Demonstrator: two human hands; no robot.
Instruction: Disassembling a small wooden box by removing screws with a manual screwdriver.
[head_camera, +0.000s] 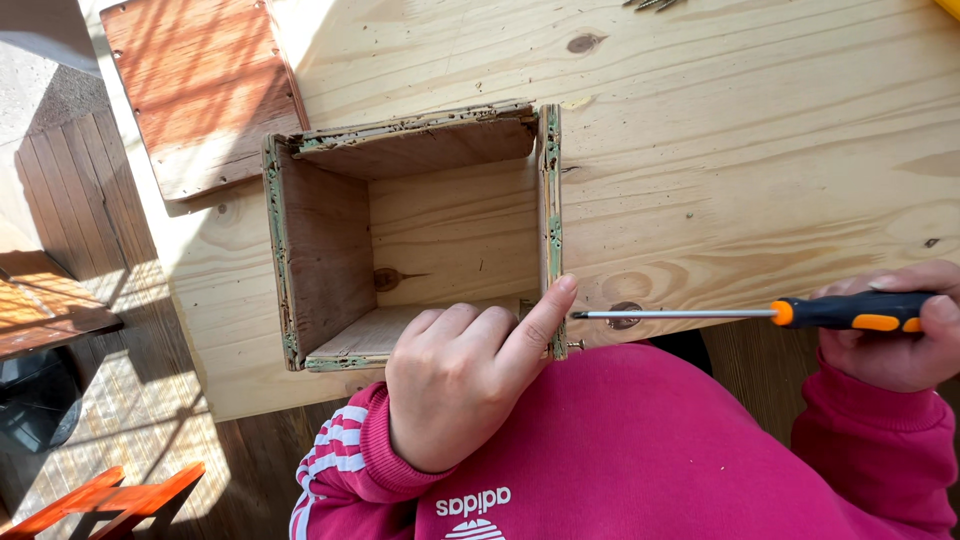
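An open wooden box (320, 250) with greenish worn edges stands on a pale wooden tabletop (740, 150). My left hand (470, 375) rests on the box's near right corner, index finger stretched up along the right wall. My right hand (900, 325) grips the black and orange handle of a screwdriver (750, 313). The screwdriver lies level, its tip pointing left at the outside of the box's right wall, close to my left index fingertip. Pink sleeves cover both arms.
A reddish-brown wooden panel (205, 90) lies at the table's far left corner. Some screws (652, 4) sit at the top edge. An orange wooden piece (110, 500) is low at the left, over a wooden plank floor (90, 200).
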